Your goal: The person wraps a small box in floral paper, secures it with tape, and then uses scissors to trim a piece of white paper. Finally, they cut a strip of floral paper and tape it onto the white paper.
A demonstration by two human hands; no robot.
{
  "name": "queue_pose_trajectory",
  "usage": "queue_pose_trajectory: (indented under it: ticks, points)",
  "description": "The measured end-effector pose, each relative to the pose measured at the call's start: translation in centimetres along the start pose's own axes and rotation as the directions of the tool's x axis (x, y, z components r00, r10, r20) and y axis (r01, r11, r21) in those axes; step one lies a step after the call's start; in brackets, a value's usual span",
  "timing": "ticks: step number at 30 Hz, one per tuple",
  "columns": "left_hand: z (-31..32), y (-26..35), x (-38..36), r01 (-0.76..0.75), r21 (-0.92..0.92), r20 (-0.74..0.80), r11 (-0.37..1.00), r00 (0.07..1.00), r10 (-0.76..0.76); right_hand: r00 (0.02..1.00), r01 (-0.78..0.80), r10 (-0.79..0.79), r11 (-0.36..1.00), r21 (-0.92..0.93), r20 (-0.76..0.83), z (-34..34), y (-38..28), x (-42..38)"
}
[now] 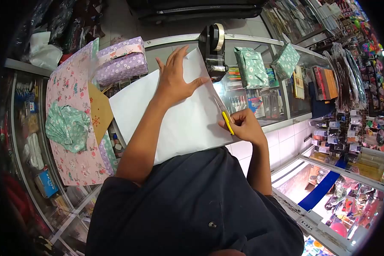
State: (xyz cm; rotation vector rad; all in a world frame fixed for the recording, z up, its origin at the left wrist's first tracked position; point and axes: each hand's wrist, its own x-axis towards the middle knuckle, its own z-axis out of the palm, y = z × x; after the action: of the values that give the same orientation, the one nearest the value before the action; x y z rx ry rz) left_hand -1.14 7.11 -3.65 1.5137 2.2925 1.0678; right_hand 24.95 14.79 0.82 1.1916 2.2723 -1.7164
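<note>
A large white sheet of paper (pixel 187 123) lies on the glass counter in front of me, its near edge against my shirt. My left hand (pixel 176 81) rests flat on its upper part, fingers spread and thumb pointing to the right edge. In my right hand (pixel 245 126) is a pair of scissors (pixel 227 122) with a yellow handle. The blades point up and away along the sheet's right edge, overlapping the paper there. A black tape dispenser (pixel 212 55) with a wide roll stands just beyond the sheet's upper right corner.
Two green floral wrapped packages (pixel 251 68) sit on the counter at right. At left are a purple floral wrapped package (pixel 121 62), pink floral wrapping paper (pixel 70 85) and a crumpled green floral piece (pixel 67 128). Stacked books (pixel 324 83) and hanging goods line the far right.
</note>
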Motion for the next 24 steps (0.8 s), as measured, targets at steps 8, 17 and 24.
queue_pose_trajectory:
  ticks: [8, 17, 24]
  points:
    - [-0.2, 0.2, 0.0, -0.011, -0.041, -0.022, 0.999, 1.0, 0.01, 0.996, 0.068, -0.069, 0.998, -0.015, -0.057, 0.4, -0.5, 0.8]
    - [0.0, -0.1, 0.3, -0.03, -0.141, -0.072, 0.99, 0.997, 0.02, 0.998, 0.043, -0.043, 0.999, -0.004, -0.046, 0.9, -1.0, 0.9]
    - [-0.5, 0.5, 0.4, -0.021, -0.29, -0.171, 0.957, 0.985, -0.03, 0.995, 0.07, -0.07, 0.998, 0.002, -0.068, 1.0, -0.2, 0.8]
